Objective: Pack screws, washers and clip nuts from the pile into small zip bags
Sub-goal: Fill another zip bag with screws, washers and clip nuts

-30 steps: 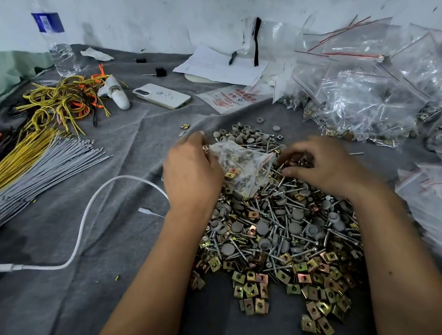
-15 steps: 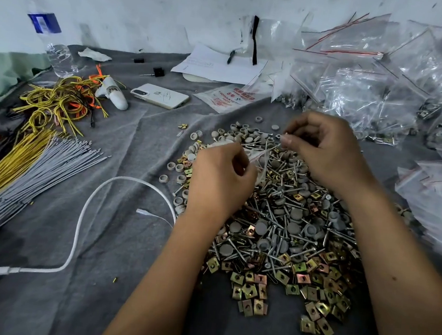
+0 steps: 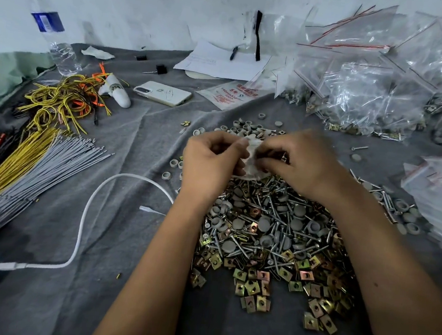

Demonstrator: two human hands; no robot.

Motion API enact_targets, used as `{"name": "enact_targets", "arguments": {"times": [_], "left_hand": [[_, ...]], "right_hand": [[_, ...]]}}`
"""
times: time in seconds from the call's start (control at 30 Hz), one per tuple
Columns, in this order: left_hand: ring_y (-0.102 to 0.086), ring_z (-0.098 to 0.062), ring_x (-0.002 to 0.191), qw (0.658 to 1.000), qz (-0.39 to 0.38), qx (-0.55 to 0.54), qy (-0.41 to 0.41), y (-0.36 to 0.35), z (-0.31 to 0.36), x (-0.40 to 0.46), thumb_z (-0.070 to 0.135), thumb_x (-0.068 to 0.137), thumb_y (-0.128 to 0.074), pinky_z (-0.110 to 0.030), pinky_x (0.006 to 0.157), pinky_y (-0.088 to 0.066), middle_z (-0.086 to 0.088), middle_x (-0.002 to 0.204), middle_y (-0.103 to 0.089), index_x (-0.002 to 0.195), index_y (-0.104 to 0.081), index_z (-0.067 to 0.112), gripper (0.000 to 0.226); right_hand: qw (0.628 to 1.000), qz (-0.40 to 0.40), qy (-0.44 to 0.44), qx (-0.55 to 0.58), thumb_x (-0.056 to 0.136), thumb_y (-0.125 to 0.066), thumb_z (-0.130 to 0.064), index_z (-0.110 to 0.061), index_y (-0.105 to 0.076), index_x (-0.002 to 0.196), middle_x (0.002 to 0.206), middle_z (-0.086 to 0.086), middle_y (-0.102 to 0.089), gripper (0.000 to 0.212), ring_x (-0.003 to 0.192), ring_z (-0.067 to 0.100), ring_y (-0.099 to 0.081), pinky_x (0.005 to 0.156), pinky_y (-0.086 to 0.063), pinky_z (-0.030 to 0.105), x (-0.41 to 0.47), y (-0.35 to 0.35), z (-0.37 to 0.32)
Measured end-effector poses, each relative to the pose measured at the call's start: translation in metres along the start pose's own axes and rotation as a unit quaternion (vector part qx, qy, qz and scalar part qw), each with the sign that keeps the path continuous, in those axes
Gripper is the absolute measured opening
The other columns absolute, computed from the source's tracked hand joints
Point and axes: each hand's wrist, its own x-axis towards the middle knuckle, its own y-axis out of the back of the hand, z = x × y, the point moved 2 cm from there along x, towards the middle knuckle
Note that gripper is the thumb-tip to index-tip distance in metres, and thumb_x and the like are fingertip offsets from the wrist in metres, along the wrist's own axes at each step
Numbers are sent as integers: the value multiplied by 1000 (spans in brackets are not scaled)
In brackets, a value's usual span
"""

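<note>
A pile of screws, grey washers and brass clip nuts lies on the grey cloth in front of me. Above its far end, both hands hold one small clear zip bag between them. My left hand pinches the bag's left side with curled fingers. My right hand pinches its right side. Most of the bag is hidden by the fingers; what it holds cannot be seen.
A heap of zip bags, some filled, fills the back right, with more at the right edge. Left are wire bundles, a white cable, a phone, a water bottle and papers.
Both hands have come together over the pile's far end. The bag, earlier hanging open from my left hand, is now bunched between the two hands. The right hand moved left to it.
</note>
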Motion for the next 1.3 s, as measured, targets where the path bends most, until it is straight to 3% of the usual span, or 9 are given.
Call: {"name": "enact_targets", "arguments": {"times": [0.23, 0.33, 0.47, 0.6, 0.73, 0.9, 1.03, 1.1, 1.3], "left_hand": [[-52, -14, 54, 957, 278, -80, -9, 28, -3, 6, 12, 105, -51, -26, 51, -41, -3, 65, -63, 75, -68, 11, 35], [-52, -11, 53, 943, 322, -84, 17, 32, -6, 9, 10, 103, -49, -25, 51, -42, -2, 66, -61, 74, -66, 13, 35], [-51, -21, 65, 949, 306, -70, 27, 28, -6, 9, 13, 102, -51, -36, 63, -41, -6, 70, -59, 76, -66, 13, 30], [-58, -21, 72, 983, 184, 2, -8, 13, 0, 1, 29, 102, -59, -41, 67, -49, -5, 80, -65, 86, -66, 17, 21], [-69, -7, 76, 992, 46, 103, -50, -7, 5, -6, 49, 91, -73, -28, 64, -58, 0, 89, -70, 103, -62, 18, 35], [-62, 0, 60, 980, 97, 157, -80, -2, 5, -5, 10, 87, -74, -16, 53, -49, 10, 70, -66, 86, -66, 22, 14], [-66, -23, 60, 978, 135, 141, -80, 7, 10, -3, 9, 90, -71, -41, 55, -58, 2, 62, -63, 81, -69, 18, 14], [-68, -33, 65, 980, 142, 112, -83, 12, 14, -2, 10, 92, -72, -41, 55, -58, -9, 69, -69, 82, -70, 15, 11], [-59, -10, 60, 985, 156, 13, -68, 37, 35, 5, 5, 93, -71, -24, 57, -50, 4, 66, -67, 77, -69, 15, 19]], "right_hand": [[999, -6, -34, -21, 86, -80, -16, -22, -80, 107, 98, -7, -78, 22, 63, -24, -47, 60, -30, -7, 1, -4, 13], [999, 0, -53, 4, 95, -70, -16, -20, -78, 110, 85, -20, -70, 18, 61, -17, -54, 56, -33, -2, 1, -4, 15], [990, 45, -90, 98, 105, -52, -33, -25, -74, 104, 64, -6, -70, 23, 54, 10, -64, 54, -50, 31, 0, 0, 15], [981, 39, -40, 188, 105, -54, -31, -42, -59, 129, 76, -24, -71, 27, 52, -4, -60, 46, -38, 8, -4, 0, 5], [979, 23, 27, 200, 103, -57, -11, -26, -63, 134, 98, -37, -69, 35, 90, -12, -67, 72, -49, 5, -4, 2, -4], [969, 71, -5, 237, 103, -55, -7, -17, -73, 120, 99, -12, -78, 27, 64, 12, -70, 51, -48, 23, -4, 8, 5], [969, 158, -48, 182, 98, -64, -10, -16, -75, 110, 86, -6, -77, 17, 68, 8, -72, 61, -56, 19, -6, 22, 24], [989, 105, -75, 70, 94, -72, -18, -20, -77, 106, 87, -9, -75, 13, 76, 2, -71, 71, -57, 23, -7, 25, 35], [988, -97, -113, -44, 84, -82, -36, -39, -73, 88, 87, -25, -62, 10, 80, -8, -55, 65, -36, 16, -8, 21, 44]]}}
